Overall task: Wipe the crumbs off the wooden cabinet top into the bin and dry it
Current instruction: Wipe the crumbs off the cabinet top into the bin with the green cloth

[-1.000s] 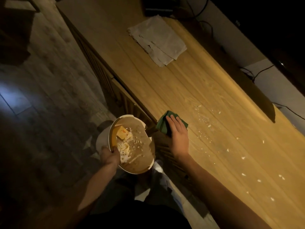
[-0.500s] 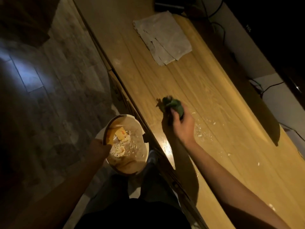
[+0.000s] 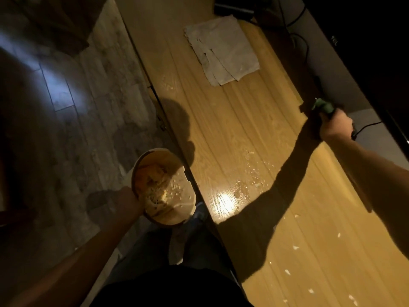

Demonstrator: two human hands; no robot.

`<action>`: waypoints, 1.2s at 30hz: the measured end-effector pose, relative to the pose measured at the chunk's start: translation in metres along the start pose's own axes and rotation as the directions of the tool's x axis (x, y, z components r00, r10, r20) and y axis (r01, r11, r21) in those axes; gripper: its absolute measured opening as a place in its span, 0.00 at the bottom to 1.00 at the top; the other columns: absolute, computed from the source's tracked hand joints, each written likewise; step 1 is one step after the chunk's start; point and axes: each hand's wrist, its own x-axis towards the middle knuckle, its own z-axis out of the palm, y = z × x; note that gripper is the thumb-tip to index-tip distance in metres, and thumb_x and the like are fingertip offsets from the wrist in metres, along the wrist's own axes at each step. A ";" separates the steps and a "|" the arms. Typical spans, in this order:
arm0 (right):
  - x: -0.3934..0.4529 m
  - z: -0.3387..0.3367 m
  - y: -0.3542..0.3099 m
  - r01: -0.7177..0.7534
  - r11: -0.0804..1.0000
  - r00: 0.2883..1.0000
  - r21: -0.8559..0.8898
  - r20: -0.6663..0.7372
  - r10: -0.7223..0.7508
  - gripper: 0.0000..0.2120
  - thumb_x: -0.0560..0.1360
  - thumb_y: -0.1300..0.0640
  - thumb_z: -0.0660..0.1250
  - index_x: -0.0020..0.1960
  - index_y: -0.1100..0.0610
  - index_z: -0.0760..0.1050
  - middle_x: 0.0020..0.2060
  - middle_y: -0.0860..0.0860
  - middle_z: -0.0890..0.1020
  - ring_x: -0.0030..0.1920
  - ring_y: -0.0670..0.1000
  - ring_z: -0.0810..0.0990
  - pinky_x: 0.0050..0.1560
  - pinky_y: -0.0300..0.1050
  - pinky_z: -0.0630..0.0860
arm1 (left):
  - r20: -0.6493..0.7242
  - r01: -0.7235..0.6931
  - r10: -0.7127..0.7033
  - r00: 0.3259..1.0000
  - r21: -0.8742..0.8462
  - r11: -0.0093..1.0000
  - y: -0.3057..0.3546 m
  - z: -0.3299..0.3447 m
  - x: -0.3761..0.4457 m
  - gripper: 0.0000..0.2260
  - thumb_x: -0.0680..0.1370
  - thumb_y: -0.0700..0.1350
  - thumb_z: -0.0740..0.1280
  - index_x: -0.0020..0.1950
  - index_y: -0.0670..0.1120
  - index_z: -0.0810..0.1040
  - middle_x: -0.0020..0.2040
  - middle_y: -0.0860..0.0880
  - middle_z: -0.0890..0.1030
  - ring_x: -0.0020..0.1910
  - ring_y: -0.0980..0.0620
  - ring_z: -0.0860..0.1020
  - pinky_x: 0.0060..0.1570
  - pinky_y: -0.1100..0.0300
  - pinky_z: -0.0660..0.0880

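A dim room, with a grey plank floor [image 3: 73, 120] on the left. A long wooden cabinet top [image 3: 221, 134] on the right, lit yellow, with one bright shiny spot near the front edge. Dark wall and black cords [image 3: 367, 125] behind the far edge.

Far up on the wood, a flat stack of grey paper towels [image 3: 221, 52], a bit messy at the corners. In the middle of the wood, a patch of small pale crumbs [image 3: 254, 173] and wet-looking specks. More white crumbs spread out lower right, well apart from each other.

Right hand [image 3: 336, 125] stretched out to the far edge of the cabinet top, fingers closed tight around a green cloth [image 3: 322, 107]. Cloth bunched up, poking out past the knuckles. Can't tell if the cloth touches the wood; too dark and blurry there. Long dark arm shadow across the wood under that arm.

Left hand [image 3: 126, 202] down low beside the cabinet's front edge, gripping the rim of a round bin [image 3: 163, 160]. Bin tipped a little, open mouth up, held just beside the edge and below the top. Inside the bin, a brown liner and a heap of pale scraps and crumbs. Fingers on the near rim mostly in shadow.

Below the bin, dark trousers and a light shoe [image 3: 200, 212] on the floor.
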 end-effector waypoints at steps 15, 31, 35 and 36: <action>-0.108 0.074 -0.039 0.316 0.916 0.947 -0.248 0.136 -0.290 0.32 0.81 0.52 0.63 0.82 0.49 0.55 0.81 0.55 0.58 0.75 0.63 0.67 0.71 0.62 0.70 | 0.072 0.195 -0.181 0.981 -0.357 0.914 0.001 -0.009 -0.017 0.09 0.71 0.39 0.76 0.43 0.44 0.76 0.42 0.38 0.80 0.46 0.35 0.82 0.48 0.39 0.80; -0.366 0.179 -0.087 0.549 0.816 0.828 -0.182 0.250 -0.501 0.30 0.78 0.51 0.66 0.78 0.51 0.62 0.75 0.53 0.71 0.66 0.59 0.77 0.55 0.56 0.80 | 0.081 0.091 -0.059 0.995 -0.483 0.871 0.004 -0.024 -0.052 0.16 0.72 0.46 0.77 0.55 0.46 0.75 0.52 0.45 0.81 0.52 0.46 0.79 0.50 0.51 0.78; -0.392 0.188 -0.095 0.538 0.836 0.792 0.113 0.271 -0.547 0.24 0.80 0.56 0.65 0.75 0.51 0.66 0.55 0.54 0.85 0.53 0.58 0.84 0.54 0.54 0.81 | 0.067 0.104 -0.081 0.994 -0.505 0.857 -0.001 -0.026 -0.055 0.14 0.69 0.44 0.78 0.51 0.44 0.79 0.48 0.43 0.82 0.50 0.44 0.81 0.54 0.42 0.80; -0.394 0.189 -0.093 0.524 0.841 0.799 0.137 0.264 -0.540 0.24 0.80 0.57 0.65 0.75 0.51 0.67 0.55 0.54 0.85 0.54 0.58 0.84 0.56 0.54 0.80 | 0.069 0.102 -0.077 0.995 -0.512 0.853 -0.002 -0.025 -0.056 0.11 0.69 0.44 0.77 0.47 0.46 0.79 0.47 0.43 0.82 0.49 0.43 0.81 0.54 0.42 0.80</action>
